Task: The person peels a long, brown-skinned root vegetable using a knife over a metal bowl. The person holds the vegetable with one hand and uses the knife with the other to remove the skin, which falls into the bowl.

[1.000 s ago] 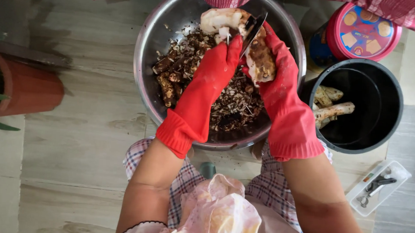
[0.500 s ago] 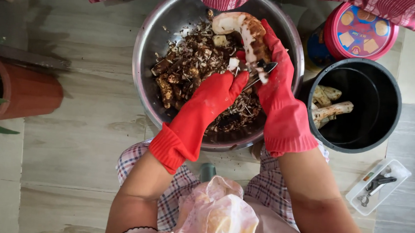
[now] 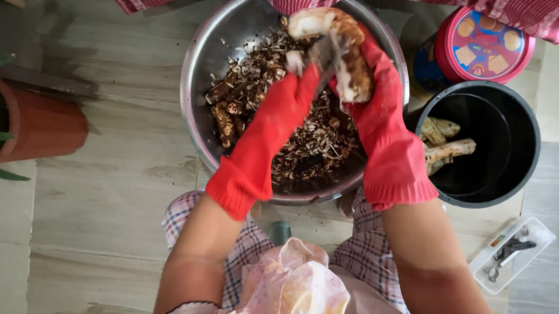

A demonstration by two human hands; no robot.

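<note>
where fingers blur, knife unclear

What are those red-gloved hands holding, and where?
The right hand grips a pale root around its lower end; the left hand seems to hold a blurred blade.

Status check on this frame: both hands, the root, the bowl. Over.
Right hand in red glove, grip closed on half-peeled root over steel bowl. Left hand gloved, apparently working a blurred blade against it. Peelings fill the bowl; nothing obstructing.
</note>
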